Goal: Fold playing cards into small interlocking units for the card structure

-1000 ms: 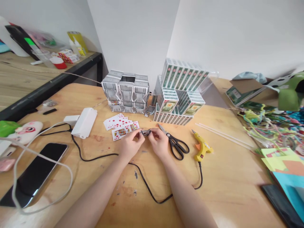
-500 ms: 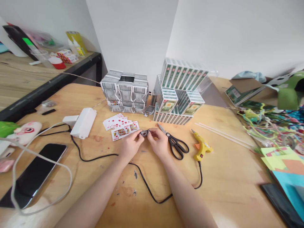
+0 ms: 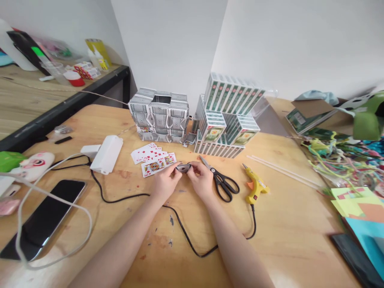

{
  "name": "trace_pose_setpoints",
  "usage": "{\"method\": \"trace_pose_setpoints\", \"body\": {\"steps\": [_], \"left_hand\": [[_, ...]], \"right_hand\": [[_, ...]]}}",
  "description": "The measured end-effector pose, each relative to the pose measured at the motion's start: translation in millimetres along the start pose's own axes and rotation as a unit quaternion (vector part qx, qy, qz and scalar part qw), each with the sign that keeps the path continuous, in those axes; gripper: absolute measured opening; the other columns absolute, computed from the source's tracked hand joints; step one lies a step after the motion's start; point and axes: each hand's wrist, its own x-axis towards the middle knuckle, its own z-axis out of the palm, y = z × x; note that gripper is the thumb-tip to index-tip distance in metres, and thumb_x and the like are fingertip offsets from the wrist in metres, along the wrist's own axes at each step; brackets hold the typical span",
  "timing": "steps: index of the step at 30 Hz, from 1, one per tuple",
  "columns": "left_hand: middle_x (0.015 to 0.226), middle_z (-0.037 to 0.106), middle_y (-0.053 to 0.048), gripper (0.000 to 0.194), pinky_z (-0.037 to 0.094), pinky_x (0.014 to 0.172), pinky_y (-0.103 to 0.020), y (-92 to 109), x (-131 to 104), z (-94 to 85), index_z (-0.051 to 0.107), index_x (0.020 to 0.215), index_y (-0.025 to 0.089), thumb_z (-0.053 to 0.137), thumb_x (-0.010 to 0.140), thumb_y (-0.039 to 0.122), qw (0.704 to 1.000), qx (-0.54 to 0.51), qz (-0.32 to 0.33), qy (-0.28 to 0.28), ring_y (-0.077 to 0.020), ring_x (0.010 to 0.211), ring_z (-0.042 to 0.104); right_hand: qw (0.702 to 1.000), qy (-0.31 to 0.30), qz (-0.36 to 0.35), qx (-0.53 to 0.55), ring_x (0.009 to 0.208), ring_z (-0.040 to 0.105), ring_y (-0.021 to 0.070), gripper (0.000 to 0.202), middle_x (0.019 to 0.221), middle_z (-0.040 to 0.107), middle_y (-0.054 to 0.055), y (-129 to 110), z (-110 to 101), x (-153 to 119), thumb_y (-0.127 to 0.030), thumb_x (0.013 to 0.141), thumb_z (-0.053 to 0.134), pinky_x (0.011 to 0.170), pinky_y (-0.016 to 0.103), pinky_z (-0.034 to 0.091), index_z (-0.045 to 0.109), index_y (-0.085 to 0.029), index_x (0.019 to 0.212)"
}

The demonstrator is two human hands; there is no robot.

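Note:
Between the fingertips of both hands is a small grey folded card piece (image 3: 183, 168). My left hand (image 3: 166, 182) pinches its left end, and my right hand (image 3: 201, 179) pinches its right end. Red-suited playing cards (image 3: 153, 165) lie fanned just beyond my left hand. Behind them stands a grey block built of folded cards (image 3: 160, 116) with a square opening in its top. Black-handled scissors (image 3: 223, 182) lie open to the right of my right hand, and a yellow glue gun (image 3: 255, 186) rests farther right.
Stacked card boxes (image 3: 225, 120) stand at the back. A black cable (image 3: 186, 234) crosses beneath my forearms. At the left are a phone (image 3: 45, 220), a white power block (image 3: 107, 155) and a looped white cable. Two clear sticks (image 3: 282, 171), craft cords and coloured paper (image 3: 354, 204) are at the right.
The card piece between my fingers has turned slightly and shows more of its face, with my fingertips a little farther apart. The whole view has shifted slightly.

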Motion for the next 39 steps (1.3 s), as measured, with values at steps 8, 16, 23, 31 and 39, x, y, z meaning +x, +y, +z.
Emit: {"method": "trace_pose_setpoints", "body": {"steps": [8,16,23,31,39], "left_hand": [[0.1,0.067,-0.007,0.037,0.051,0.079,-0.026,0.2,3.7,1.4,0.053,0.115,0.017,0.05,0.078,0.017,0.987,-0.153,-0.038,-0.038,-0.0154,0.087,0.064],[0.098,0.067,-0.005,0.022,0.05,0.082,-0.031,-3.7,4.9,-3.5,0.066,0.097,0.021,0.05,0.082,0.022,0.989,-0.147,-0.008,-0.018,-0.0168,0.091,0.061],[0.104,0.066,-0.006,0.024,0.048,0.087,-0.035,1.8,5.2,-4.7,0.066,0.099,0.021,0.051,0.08,0.025,0.973,-0.221,-0.034,-0.064,-0.0191,0.098,0.059],[0.096,0.068,-0.01,0.033,0.053,0.069,-0.029,-8.0,11.5,3.8,0.065,0.098,0.014,0.055,0.077,0.038,0.912,-0.351,-0.207,-0.055,-0.0212,0.087,0.064],[0.081,0.069,-0.005,0.022,0.051,0.058,-0.024,-4.7,8.4,0.4,0.065,0.088,0.016,0.055,0.077,0.031,0.966,-0.225,-0.124,-0.027,-0.0145,0.066,0.063]], "right_hand": [[0.985,-0.004,0.102,0.141,0.056,0.061,0.0147,0.017,0.064,0.063,0.001,0.0,1.4,4.1,-0.034,0.076,0.052,0.056,0.028,0.052,0.055,-0.018,0.082],[0.981,-0.109,0.071,0.141,0.046,0.051,0.0099,0.019,0.056,0.056,-0.002,-3.0,1.5,2.0,-0.035,0.075,0.055,0.041,0.02,0.04,0.058,-0.018,0.079],[0.97,-0.138,0.107,0.166,0.041,0.045,0.0091,0.025,0.049,0.05,-0.004,-2.7,-1.2,4.7,-0.042,0.076,0.053,0.037,0.02,0.035,0.054,-0.018,0.072],[0.97,-0.11,0.12,0.182,0.04,0.044,0.0084,0.025,0.055,0.049,-0.005,-4.6,0.1,4.2,-0.045,0.077,0.051,0.036,0.019,0.035,0.048,-0.02,0.076],[0.99,-0.091,0.06,0.093,0.044,0.053,0.0105,0.021,0.063,0.057,-0.001,-2.7,0.2,-0.1,-0.037,0.084,0.043,0.041,0.021,0.044,0.054,-0.02,0.09]]}}
